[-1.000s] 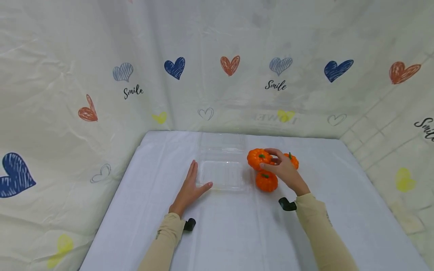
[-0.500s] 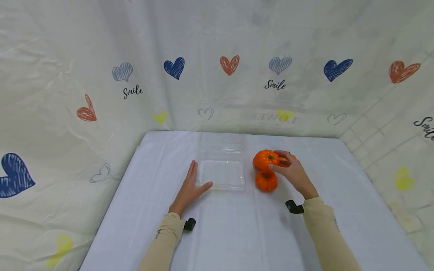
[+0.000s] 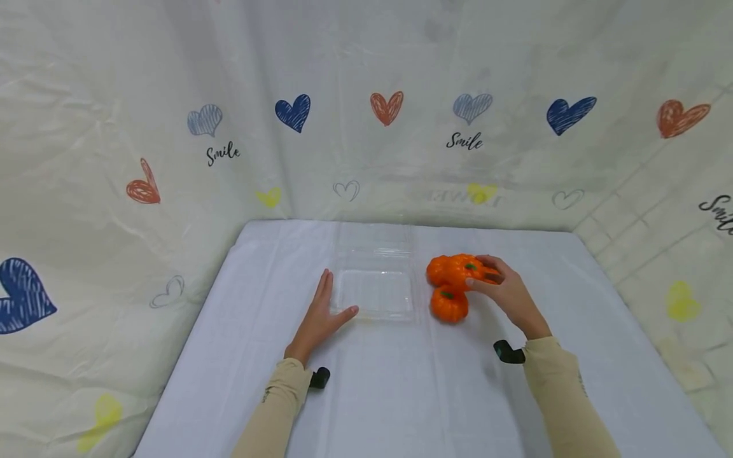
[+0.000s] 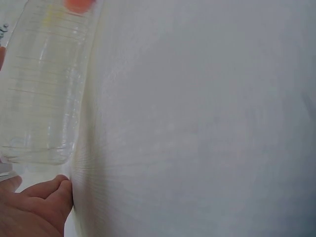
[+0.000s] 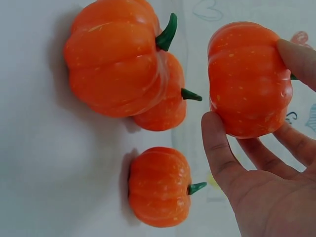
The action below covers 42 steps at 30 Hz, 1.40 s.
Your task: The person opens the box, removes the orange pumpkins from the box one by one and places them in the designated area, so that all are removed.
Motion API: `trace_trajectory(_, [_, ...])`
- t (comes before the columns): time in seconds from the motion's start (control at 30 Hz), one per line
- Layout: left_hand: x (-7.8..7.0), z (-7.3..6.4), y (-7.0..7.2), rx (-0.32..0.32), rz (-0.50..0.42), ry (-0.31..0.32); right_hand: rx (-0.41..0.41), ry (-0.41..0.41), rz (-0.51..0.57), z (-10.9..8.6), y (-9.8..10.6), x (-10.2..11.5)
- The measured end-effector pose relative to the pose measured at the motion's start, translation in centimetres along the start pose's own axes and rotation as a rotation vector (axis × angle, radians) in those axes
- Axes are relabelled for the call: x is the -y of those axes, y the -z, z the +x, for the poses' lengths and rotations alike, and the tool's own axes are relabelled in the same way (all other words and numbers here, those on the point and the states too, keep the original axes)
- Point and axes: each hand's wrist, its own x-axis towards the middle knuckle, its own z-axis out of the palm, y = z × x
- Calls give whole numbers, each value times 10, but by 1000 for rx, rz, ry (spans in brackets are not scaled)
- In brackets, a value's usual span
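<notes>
My right hand [image 3: 511, 294] holds a small orange toy pumpkin [image 5: 249, 79] with a green stem, thumb and fingers around its sides, lifted off the table. Below it in the right wrist view lie a larger pumpkin [image 5: 116, 57], a second pumpkin [image 5: 163, 106] partly behind that one, and a third pumpkin [image 5: 160, 187] standing apart. In the head view they cluster right of a clear plastic clamshell box [image 3: 375, 316]. My left hand [image 3: 317, 324] lies at the box's left front corner, fingers straight and thumb spread. Whether it presses the box is hard to tell.
The box's transparent lid [image 3: 373, 236] lies folded back toward the rear wall. White cloth covers the table [image 3: 378, 394]. A pale curtain [image 3: 366, 159] printed with hearts closes off the back and sides.
My right hand has carried its pumpkin to the right, from near the box to above the other pumpkins, uncovering one at the left of the cluster. The left hand stays put.
</notes>
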Motion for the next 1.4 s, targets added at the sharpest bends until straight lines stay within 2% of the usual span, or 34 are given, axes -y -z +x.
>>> trace_trajectory(0.27, [-1,4,0,-4,-5,-6,-20,-17,-10,-6,9,-4])
trace_trajectory(0.83, [0,0,1,-4,-13,2,-52,-53,-62,-21,21,-22])
trace_trajectory(1.13, [1,-3,1,14,-14,-11,-55,-108,-25,-26,19,-32])
trace_trajectory(1.4, [-1,-4,3,10,-25,-31,-63,-131,-40,-33,20,-33])
